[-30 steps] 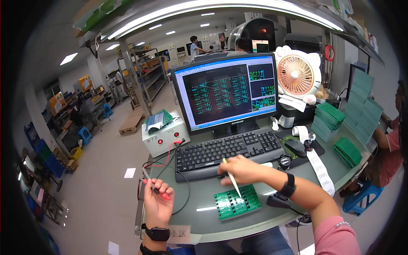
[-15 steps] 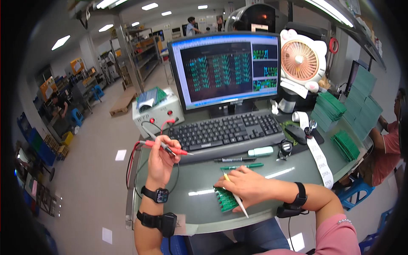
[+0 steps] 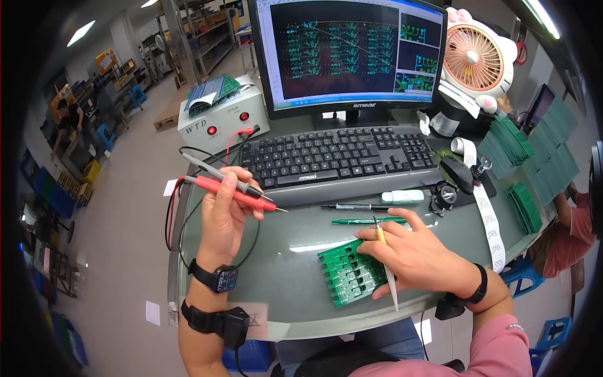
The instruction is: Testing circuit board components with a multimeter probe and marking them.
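My left hand (image 3: 221, 220) is closed around two test probes, one red (image 3: 213, 186) and one grey (image 3: 207, 168). Their metal tips point right, above the desk in front of the keyboard (image 3: 339, 154). A thin white and yellow pen-like tool (image 3: 392, 286) slants between the fingers of my right hand (image 3: 421, 254). That same hand rests on the right end of a green circuit board (image 3: 344, 273) on the desk, hiding part of it. Beyond the board lie a green pen (image 3: 358, 221) and a black pen (image 3: 352, 207).
A grey tester box (image 3: 223, 119) with red sockets stands at back left, beside a monitor (image 3: 352, 56). Mouse (image 3: 456, 173), paper strip (image 3: 488, 220), stacked green boards (image 3: 522, 207) and a fan (image 3: 474, 60) are to the right. A person's pink sleeve (image 3: 568, 235) shows at far right.
My view has tipped downward and come closer to the desk. More of the circuit board shows beside my right hand, whose fingers have spread a little. Lines now cross the drawing on the monitor.
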The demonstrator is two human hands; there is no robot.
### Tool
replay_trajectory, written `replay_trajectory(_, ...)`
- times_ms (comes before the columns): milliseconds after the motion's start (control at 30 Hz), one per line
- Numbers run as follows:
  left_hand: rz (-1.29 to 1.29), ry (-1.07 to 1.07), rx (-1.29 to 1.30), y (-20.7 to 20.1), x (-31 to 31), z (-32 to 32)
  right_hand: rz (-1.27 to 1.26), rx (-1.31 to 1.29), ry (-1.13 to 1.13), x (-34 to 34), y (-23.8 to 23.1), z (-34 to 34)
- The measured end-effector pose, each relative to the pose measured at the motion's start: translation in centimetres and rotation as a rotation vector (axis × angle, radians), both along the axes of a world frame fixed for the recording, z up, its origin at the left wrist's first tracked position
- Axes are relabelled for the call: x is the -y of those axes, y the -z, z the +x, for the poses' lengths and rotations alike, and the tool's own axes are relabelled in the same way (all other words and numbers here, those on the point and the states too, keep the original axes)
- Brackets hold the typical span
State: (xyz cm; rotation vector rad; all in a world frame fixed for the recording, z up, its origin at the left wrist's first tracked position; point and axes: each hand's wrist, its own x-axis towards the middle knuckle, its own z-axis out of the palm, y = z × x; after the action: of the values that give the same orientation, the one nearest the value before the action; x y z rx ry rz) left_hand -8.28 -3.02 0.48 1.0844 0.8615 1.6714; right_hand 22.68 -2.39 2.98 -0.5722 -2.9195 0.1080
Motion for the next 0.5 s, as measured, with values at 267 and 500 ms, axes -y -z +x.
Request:
replay_trajectory(267, -0.034, -0.100, -0.027, 0.11, -0.37, 0.16, 0.062, 0.017, 0.031, 0.73, -0.47, -0.10)
replay_trajectory(500, -0.021, -0.108, -0.034, 0.02, -0.34, 0.33, 0.059, 0.001, 0.040, 1.01, -0.56, -0.03)
